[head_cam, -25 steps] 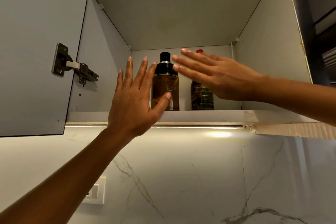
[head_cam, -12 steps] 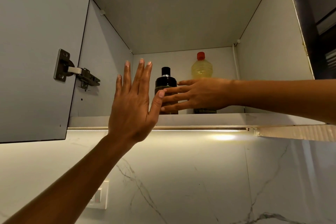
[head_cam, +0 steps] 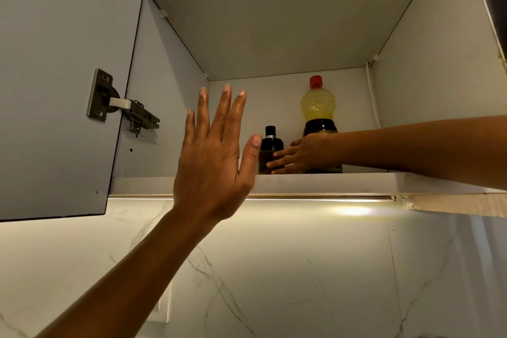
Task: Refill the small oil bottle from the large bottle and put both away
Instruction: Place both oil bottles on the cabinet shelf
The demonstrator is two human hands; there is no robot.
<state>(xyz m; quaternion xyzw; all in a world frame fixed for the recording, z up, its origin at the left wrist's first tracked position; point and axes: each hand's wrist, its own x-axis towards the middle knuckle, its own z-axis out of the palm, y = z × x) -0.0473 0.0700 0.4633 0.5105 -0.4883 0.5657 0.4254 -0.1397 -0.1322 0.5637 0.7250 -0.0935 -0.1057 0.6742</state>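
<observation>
My flat right hand (head_cam: 304,155) is touching the small dark glass bottle (head_cam: 270,143); my left hand (head_cam: 214,162) is hanging spread. The big yellow red-capped bottle (head_cam: 317,104) is sitting shelved too, so I am guessing: nearly done.

Warm light is cast from a thin strip lamp (head_cam: 274,198) under the white cabinet shelf (head_cam: 315,182), and a bright glare patch is thrown on the white veined marble wall (head_cam: 301,269). The cabinet interior (head_cam: 274,96) is left dim and grey. A faint sheen is seen on the left hand (head_cam: 214,162). Edges are bowed by wide-angle distortion; little blur is seen
</observation>
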